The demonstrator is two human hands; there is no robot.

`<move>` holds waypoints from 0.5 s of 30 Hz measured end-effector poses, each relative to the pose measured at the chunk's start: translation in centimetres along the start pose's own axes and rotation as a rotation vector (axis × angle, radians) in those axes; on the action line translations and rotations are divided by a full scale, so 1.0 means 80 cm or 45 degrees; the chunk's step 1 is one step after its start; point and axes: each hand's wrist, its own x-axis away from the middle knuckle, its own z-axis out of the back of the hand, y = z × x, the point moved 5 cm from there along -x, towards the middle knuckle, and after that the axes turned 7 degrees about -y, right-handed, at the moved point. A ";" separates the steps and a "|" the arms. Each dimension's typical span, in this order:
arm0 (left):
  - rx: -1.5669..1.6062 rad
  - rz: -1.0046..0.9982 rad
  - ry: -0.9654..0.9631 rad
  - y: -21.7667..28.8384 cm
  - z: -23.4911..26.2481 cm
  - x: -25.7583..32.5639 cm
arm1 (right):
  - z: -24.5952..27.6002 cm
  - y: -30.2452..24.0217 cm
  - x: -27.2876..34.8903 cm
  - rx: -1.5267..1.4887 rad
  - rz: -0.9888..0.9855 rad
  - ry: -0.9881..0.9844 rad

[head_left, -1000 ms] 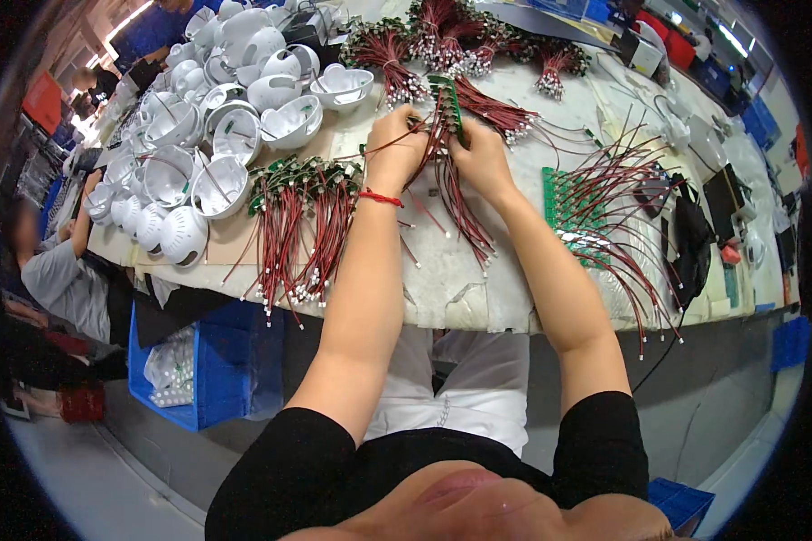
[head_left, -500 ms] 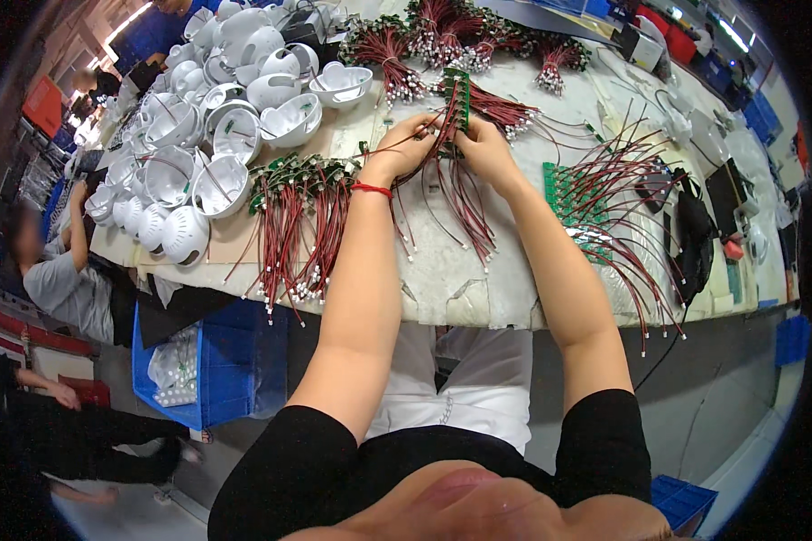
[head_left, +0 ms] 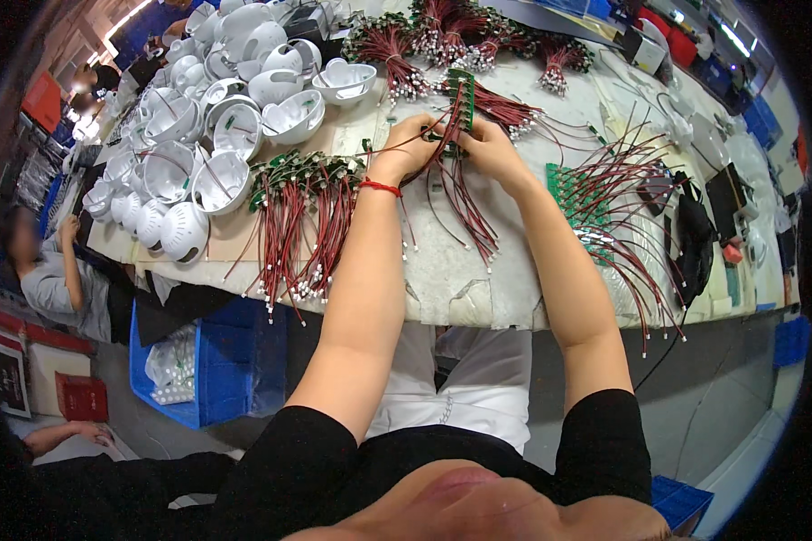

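We hold a green circuit strip (head_left: pixel 461 101) upright above the counter (head_left: pixel 442 270), its long axis running away from us; our left hand (head_left: pixel 408 144) and right hand (head_left: pixel 489 147) grip closed around its near end, red wires (head_left: pixel 460 194) trailing toward us.

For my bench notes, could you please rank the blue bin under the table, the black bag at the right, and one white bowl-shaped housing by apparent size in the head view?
1. Blue bin
2. Black bag
3. White housing

The fisheye shrinks things near the rim, so true sizes stay unsure.
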 end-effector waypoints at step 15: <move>-0.276 -0.022 0.245 0.054 0.001 0.023 | -0.011 -0.011 0.007 0.773 0.219 0.620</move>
